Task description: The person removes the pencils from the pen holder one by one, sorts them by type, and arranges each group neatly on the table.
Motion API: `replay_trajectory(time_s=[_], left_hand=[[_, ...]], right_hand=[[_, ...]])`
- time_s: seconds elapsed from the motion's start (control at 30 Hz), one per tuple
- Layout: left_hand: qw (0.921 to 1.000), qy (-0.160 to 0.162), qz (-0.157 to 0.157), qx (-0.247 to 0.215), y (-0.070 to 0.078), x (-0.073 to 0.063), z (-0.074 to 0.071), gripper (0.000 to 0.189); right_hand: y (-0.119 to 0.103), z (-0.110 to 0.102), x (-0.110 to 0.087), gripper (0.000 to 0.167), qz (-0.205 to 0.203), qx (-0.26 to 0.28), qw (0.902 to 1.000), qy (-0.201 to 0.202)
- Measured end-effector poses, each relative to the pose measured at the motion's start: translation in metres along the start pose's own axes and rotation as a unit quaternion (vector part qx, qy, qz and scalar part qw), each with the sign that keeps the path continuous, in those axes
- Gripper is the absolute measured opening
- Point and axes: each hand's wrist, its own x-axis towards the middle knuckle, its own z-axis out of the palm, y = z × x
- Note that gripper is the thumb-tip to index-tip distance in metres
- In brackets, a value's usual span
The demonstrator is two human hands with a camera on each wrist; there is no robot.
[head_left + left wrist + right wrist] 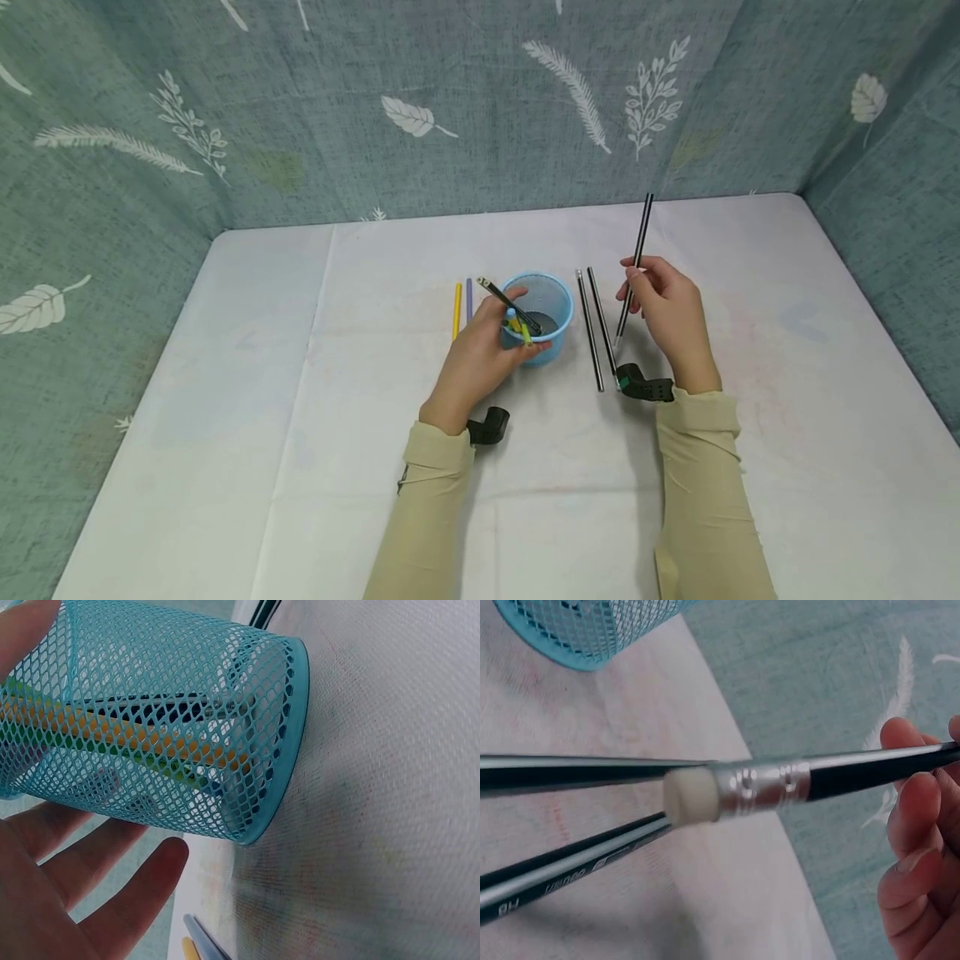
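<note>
My left hand (476, 354) grips a light blue mesh pen cup (557, 304) near its rim, thumb on the near side and a finger over the far side. In the left wrist view, yellow, green and black sticks show through the mesh (172, 645). The cup's base is close to the cloth. My right hand (673, 312) pinches a black and silver striped pencil (643, 229), tilted above the table. Its white eraser end (697, 796) points down. Two similar pencils, a left one (590, 333) and a right one (600, 312), lie between cup and hand.
A yellow stick (457, 310) and a purple stick (469, 297) lie left of the cup, partly behind my left hand. The white cloth-covered table (360, 500) ends at a grey-green leaf-patterned curtain (480, 108) at the back and sides.
</note>
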Motion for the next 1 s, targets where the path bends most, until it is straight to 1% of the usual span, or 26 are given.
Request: replay_trajectory(time_s=[0.17,0.2,0.27,0.3,0.43,0.47,0.53,0.6,0.73,0.9,1.0], left_hand=[[1.0,-0.001,0.0,0.001,0.001,0.001,0.0,0.074],[1.0,-0.001,0.001,0.002,0.001,0.001,-0.001,0.074],[1.0,0.0,0.003,0.002,0.001,0.001,-0.001,0.074],[1.0,0.001,0.004,0.001,0.002,0.002,-0.001,0.074],[1.0,0.001,0.003,0.001,0.002,0.002,-0.002,0.074],[1.0,0.0,0.002,0.002,0.003,0.002,-0.002,0.074],[1.0,-0.002,0.001,0.003,0.003,0.002,-0.002,0.074],[1.0,-0.002,0.001,0.003,0.003,0.002,-0.002,0.074],[1.0,-0.001,0.002,0.002,0.003,0.002,-0.003,0.073],[1.0,-0.004,0.0,-0.001,0.003,0.002,-0.004,0.073],[1.0,-0.006,-0.002,-0.004,0.004,0.003,-0.004,0.073]], right_hand=[[-0.003,-0.002,-0.003,0.038,0.019,-0.022,0.9995,-0.011],[-0.005,-0.003,-0.004,0.038,0.02,-0.028,0.9993,-0.016],[-0.012,-0.005,-0.006,0.038,0.025,-0.021,0.9989,-0.033],[-0.019,-0.008,-0.008,0.038,0.028,-0.022,0.9986,-0.04],[-0.057,-0.021,-0.019,0.037,0.042,-0.015,0.9948,-0.091],[-0.067,-0.023,-0.022,0.036,0.044,-0.025,0.9937,-0.1],[-0.078,-0.026,-0.025,0.035,0.055,-0.032,0.9911,-0.117],[-0.081,-0.027,-0.026,0.033,0.065,-0.049,0.9887,-0.126],[-0.08,-0.026,-0.025,0.034,0.082,-0.072,0.9827,-0.15],[-0.076,-0.024,-0.025,0.034,0.099,-0.083,0.9778,-0.165],[-0.075,-0.023,-0.024,0.036,0.102,-0.093,0.9745,-0.177]])
